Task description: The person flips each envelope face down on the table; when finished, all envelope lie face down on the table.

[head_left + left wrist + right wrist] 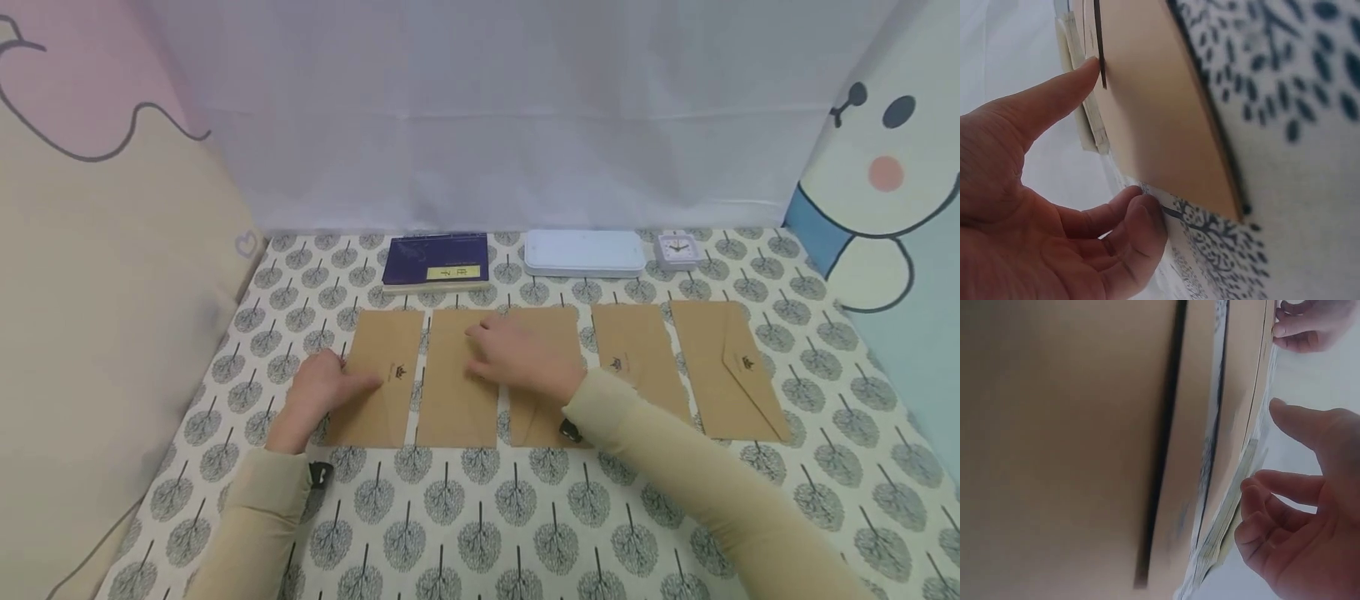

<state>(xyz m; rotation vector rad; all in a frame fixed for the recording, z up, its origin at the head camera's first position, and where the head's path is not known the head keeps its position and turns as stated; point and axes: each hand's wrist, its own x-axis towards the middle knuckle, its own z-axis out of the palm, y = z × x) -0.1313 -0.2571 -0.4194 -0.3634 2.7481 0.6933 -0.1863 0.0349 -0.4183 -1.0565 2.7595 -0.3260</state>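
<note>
Several brown paper envelopes lie in a row on the table. My left hand (318, 387) is at the leftmost envelope (378, 337), its thumb reaching over the paper and its other fingers beside the left edge. In the left wrist view the thumb touches that envelope (1160, 125) near a flap edge, with the fingers loosely bent. My right hand (521, 354) hovers over the second envelope (453, 408) and the third envelope (551, 427), thumb and fingers apart, holding nothing. A fourth envelope (633, 333) and a fifth envelope (708, 337) lie farther right, partly under the right sleeve's line.
Along the back stand a dark blue book (435, 254), a white case (585, 252) and a small lilac clock (679, 250). A tree-patterned cloth (442, 550) covers the table. A pale curtain (495, 117) hangs behind, with printed panels at both sides.
</note>
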